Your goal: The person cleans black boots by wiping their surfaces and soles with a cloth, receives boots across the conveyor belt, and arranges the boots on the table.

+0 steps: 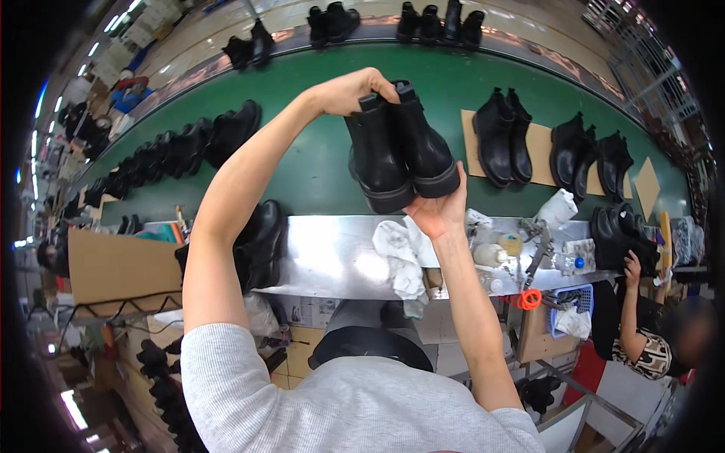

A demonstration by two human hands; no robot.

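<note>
A pair of black ankle boots (389, 151) is held up over the green bench, side by side, with the heels facing me. My left hand (357, 90) is closed on the boots near their upper openings; the boots partly hide its fingers. From below, my right hand (442, 209) supports the heel end of the soles, its thumb up along the side of the right boot. Under my right forearm a white cloth (400, 257) lies on the metal ledge (321, 253). More black boots (264, 241) stand on the ledge beside my left forearm.
Boot pairs (502, 140) stand on cardboard at the right of the green bench top (310, 174); a row of boots (162, 155) runs along the left. Bottles (491, 254), a blue basket (572, 308) and an orange ring (529, 299) are at right. A co-worker's hand (633, 269) touches boots there.
</note>
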